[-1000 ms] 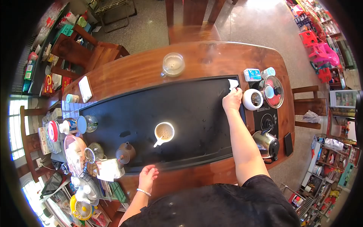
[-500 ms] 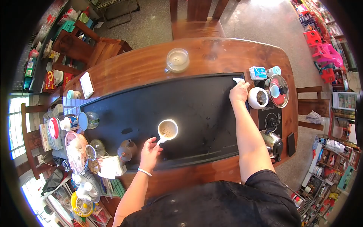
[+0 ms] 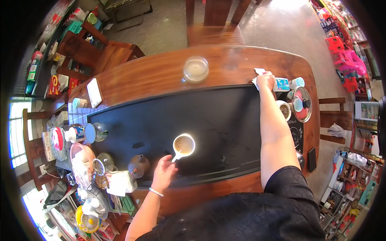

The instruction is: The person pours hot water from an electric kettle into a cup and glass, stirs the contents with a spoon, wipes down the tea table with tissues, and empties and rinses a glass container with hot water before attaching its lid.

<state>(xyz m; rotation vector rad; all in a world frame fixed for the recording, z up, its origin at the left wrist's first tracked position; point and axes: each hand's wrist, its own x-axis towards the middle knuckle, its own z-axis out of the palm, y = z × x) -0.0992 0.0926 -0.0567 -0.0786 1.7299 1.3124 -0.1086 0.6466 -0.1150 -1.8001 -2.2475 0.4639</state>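
Note:
My right hand [image 3: 265, 81] is closed on a white tissue [image 3: 258, 72] at the far right corner of the black tray [image 3: 217, 116]. A white cup [image 3: 184, 145] of light brown, frothy drink stands on the tray, its handle toward me. Beside that handle is my left hand [image 3: 164, 173], fingers apart and holding nothing, a beaded bracelet on the wrist. A brown teapot [image 3: 139, 166] sits to its left. Beyond the tray stands a glass cup [image 3: 196, 69] with a similar drink.
On the right are a blue-and-white box [image 3: 282, 84], a white pot [image 3: 284, 110], a glass lid [image 3: 302, 104] and a partly hidden kettle [image 3: 300, 159]. Jars, a pink basket [image 3: 81, 152] and a glass pot [image 3: 105, 162] crowd the left. A phone [image 3: 94, 92] lies at the far left.
My right hand has moved away from me with the tissue, toward the tray's far edge and the box. My left hand rose toward the cup handle, then shifted slightly down and right.

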